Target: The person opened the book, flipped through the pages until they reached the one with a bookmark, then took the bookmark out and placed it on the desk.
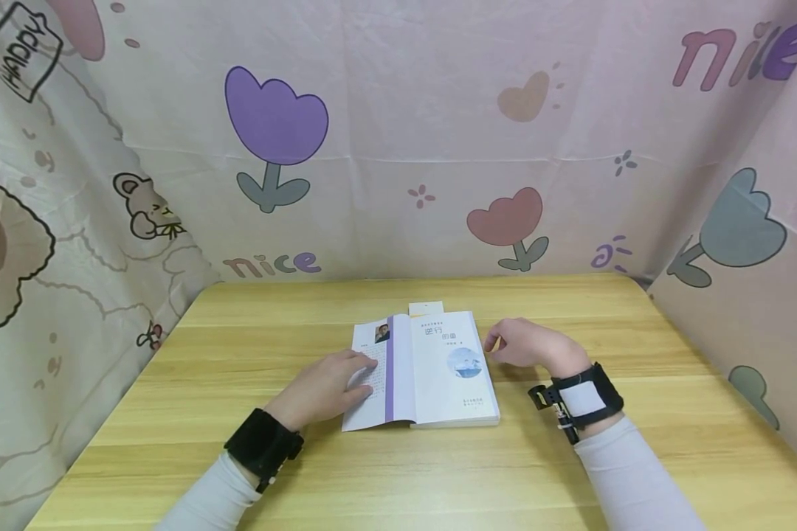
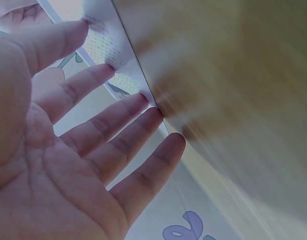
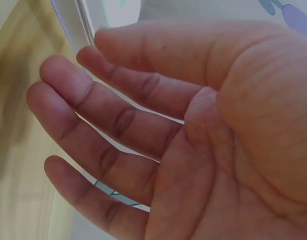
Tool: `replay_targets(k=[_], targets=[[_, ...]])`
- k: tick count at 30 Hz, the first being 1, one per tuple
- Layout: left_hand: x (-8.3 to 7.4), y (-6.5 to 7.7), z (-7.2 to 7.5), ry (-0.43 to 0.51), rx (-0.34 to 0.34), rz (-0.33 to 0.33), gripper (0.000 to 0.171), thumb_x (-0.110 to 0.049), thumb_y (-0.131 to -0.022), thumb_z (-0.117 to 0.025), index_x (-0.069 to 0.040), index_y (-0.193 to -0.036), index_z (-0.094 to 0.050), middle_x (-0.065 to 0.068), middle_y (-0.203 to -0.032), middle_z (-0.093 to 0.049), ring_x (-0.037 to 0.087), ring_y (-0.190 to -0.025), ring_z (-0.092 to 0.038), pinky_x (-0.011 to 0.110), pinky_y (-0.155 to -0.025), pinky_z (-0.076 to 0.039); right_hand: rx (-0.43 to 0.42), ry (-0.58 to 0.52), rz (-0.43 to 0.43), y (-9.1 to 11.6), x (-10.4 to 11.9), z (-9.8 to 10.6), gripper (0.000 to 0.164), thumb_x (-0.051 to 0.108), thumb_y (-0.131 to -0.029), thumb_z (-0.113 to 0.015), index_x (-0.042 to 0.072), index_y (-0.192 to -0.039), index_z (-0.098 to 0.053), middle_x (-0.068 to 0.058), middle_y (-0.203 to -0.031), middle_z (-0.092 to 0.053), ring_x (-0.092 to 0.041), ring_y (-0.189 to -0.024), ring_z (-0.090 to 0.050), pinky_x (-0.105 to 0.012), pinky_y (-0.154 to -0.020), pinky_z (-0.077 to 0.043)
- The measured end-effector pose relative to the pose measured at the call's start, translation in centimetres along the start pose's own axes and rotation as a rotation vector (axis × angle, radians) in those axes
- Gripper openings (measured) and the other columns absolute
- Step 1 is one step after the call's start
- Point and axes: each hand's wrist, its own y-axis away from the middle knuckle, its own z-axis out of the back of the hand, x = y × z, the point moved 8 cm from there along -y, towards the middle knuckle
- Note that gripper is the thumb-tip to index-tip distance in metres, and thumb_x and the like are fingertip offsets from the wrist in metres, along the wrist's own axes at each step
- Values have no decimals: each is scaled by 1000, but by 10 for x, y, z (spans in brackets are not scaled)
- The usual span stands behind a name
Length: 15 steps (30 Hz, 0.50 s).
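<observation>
An open paperback book [image 1: 438,402] lies on the wooden table, its title page with a round blue picture facing up. My left hand [image 1: 325,387] rests on the printed cover flap [image 1: 365,417] folded out at the left; in the left wrist view its fingers [image 2: 148,175] are spread and fairly straight, fingertips at the flap. Beside the book's right edge is my right hand [image 1: 528,345], its fingers loosely bent. In the right wrist view, the thumb and index fingertips come close together near the page edges [image 3: 86,22], with no page seen between them.
A small white card [image 1: 426,308] sticks out past the book's top edge. The wooden table [image 1: 272,487] stretches around the book. Behind it and at both sides hangs a patterned cloth [image 1: 398,96] with flowers and lettering.
</observation>
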Motion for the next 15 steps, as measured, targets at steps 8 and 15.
replay_targets(k=[8, 15], targets=[[0, 0, 0, 3, -8, 0, 43, -37, -90, -65, -17, -128, -62, 6, -128, -58, 22, -116, -54, 40, -94, -46, -6, -1, 39, 0, 3, -1, 12, 14, -88, -65, 11, -99, -69, 0, -84, -60, -15, -72, -53, -29, -64, -46], [1, 0, 0, 17, 1, 16, 44, -36, -90, -66, -16, -129, -62, 6, -128, -58, 23, -117, -53, 42, -95, -45, 0, -20, -13, 0, 3, 1, 16, 20, -88, -68, 12, -103, -68, 0, -84, -61, -17, -72, -54, -29, -62, -46]])
